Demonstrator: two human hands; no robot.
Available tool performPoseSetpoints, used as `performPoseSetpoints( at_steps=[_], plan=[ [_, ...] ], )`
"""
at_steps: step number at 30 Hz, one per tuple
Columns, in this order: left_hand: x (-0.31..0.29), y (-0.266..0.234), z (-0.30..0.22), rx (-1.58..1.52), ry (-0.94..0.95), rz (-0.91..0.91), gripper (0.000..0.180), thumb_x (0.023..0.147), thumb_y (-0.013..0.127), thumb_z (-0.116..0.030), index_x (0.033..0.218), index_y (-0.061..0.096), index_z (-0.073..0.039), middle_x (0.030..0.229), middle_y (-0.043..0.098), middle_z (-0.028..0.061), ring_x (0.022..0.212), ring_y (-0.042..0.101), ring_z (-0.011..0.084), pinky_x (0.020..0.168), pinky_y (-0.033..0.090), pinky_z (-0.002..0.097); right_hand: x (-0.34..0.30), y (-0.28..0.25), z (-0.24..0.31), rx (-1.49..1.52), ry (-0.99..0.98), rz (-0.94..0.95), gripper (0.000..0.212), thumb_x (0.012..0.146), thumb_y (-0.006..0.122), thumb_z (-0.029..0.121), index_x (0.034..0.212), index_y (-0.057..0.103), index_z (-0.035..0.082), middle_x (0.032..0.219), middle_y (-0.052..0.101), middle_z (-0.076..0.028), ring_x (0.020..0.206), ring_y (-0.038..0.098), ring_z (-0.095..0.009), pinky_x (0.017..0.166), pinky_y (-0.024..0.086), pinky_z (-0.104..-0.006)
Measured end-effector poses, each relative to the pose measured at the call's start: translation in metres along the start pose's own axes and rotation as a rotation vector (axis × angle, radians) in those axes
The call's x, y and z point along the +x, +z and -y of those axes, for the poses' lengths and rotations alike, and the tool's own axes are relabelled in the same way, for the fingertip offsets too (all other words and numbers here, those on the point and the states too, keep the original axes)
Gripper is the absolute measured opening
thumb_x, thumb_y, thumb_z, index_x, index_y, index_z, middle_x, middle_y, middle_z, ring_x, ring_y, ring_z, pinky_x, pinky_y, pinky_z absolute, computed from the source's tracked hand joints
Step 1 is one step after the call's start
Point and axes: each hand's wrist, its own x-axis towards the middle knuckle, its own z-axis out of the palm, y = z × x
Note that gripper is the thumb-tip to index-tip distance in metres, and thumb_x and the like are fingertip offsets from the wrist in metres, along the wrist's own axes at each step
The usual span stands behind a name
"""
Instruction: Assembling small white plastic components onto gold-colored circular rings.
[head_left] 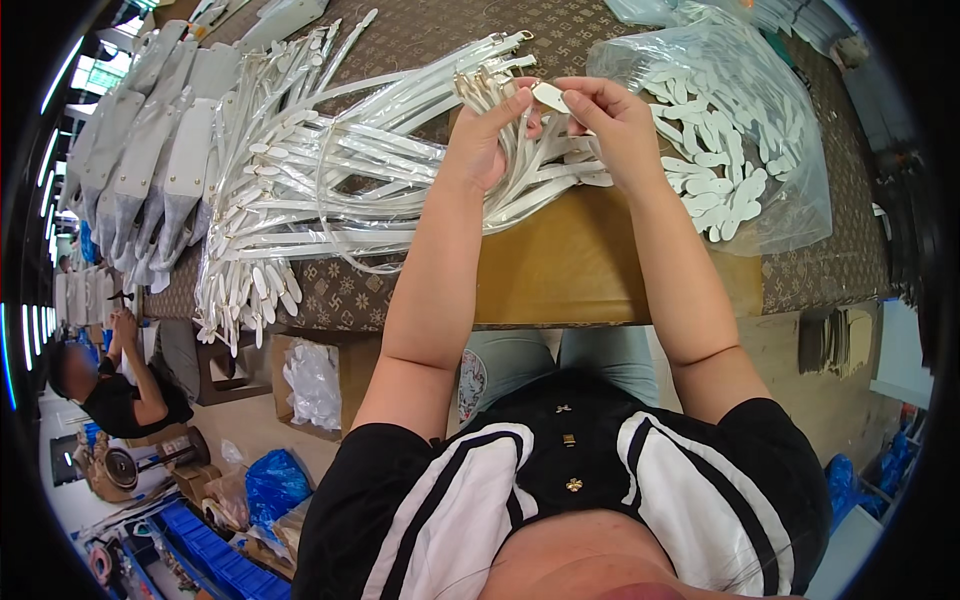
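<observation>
Straps (350, 175), wht, heaped on patterned tbl (345, 295), approx 10 to 12 o'clock from ctr; some in clear plastic. Clear bag (800, 215) w/ lots of wht tabs (720, 190), 2 o'clock. L hand (480, 145), 12 o'clock, gripping a bunch of straps nr buckle ends, thumb at held tab. R hand (620, 130), 1 o'clock, pinching same tab btwn thumb + finger. Held tab (550, 97) wht, approx 12:30, btwn hands.
</observation>
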Motion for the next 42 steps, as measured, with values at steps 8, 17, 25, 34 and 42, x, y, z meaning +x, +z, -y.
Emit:
performPoseSetpoints(
  at_steps=[8, 17, 25, 34, 42],
  plan=[
    [0.004, -0.004, -0.009, -0.023, -0.022, -0.017, 0.031, 0.079, 0.065, -0.005, 0.107, 0.055, 0.005, 0.081, 0.06, 0.0079, 0.066, 0.055, 0.0137, 0.059, 0.045, 0.027, 0.002, 0.01, 0.009, -0.135, -0.244, -0.005, 0.012, 0.078, 0.066, 0.003, 0.09, 0.064, 0.002, 0.094, 0.061, -0.004, 0.082, 0.056, -0.01, 0.071, 0.044, -0.0207],
    [-0.007, -0.001, -0.004, 0.078, -0.018, 0.053, 0.032, 0.077, 0.067, -0.002, 0.107, 0.057, 0.002, 0.09, 0.061, 0.006, 0.076, 0.056, 0.0121, 0.063, 0.046, 0.0247, -0.007, 0.011, -0.006, -0.171, -0.416, -0.06, 0.012, 0.076, 0.064, -0.006, 0.088, 0.064, -0.002, 0.092, 0.061, -0.005, 0.081, 0.057, -0.01, 0.069, 0.046, -0.0202],
    [-0.013, -0.002, -0.003, 0.097, -0.063, 0.163, 0.029, 0.08, 0.066, -0.008, 0.106, 0.057, 0.001, 0.083, 0.06, 0.004, 0.068, 0.054, 0.0108, 0.057, 0.043, 0.0232, -0.016, 0.026, -0.005, -0.062, -0.435, -0.123, 0.011, 0.076, 0.064, -0.005, 0.085, 0.064, 0.001, 0.082, 0.06, -0.004, 0.069, 0.054, -0.009, 0.059, 0.043, -0.0212],
    [-0.015, 0.007, -0.008, 0.044, -0.014, 0.132, 0.027, 0.08, 0.065, -0.008, 0.105, 0.057, 0.001, 0.079, 0.059, 0.0029, 0.062, 0.049, 0.0086, 0.054, 0.039, 0.0216, -0.004, 0.009, -0.01, 0.311, 0.023, 0.067, 0.013, 0.082, 0.06, -0.002, 0.095, 0.057, 0.0, 0.08, 0.06, -0.004, 0.065, 0.054, -0.009, 0.059, 0.044, -0.0198],
    [-0.013, 0.003, -0.002, 0.148, -0.01, 0.1, 0.018, 0.084, 0.062, -0.011, 0.098, 0.057, -0.001, 0.082, 0.06, 0.004, 0.067, 0.056, 0.0112, 0.057, 0.045, 0.0236, -0.005, 0.011, 0.002, 0.315, 0.045, 0.094, 0.009, 0.084, 0.059, 0.002, 0.093, 0.057, 0.0, 0.077, 0.06, -0.004, 0.065, 0.056, -0.009, 0.06, 0.046, -0.0211]
  ],
)
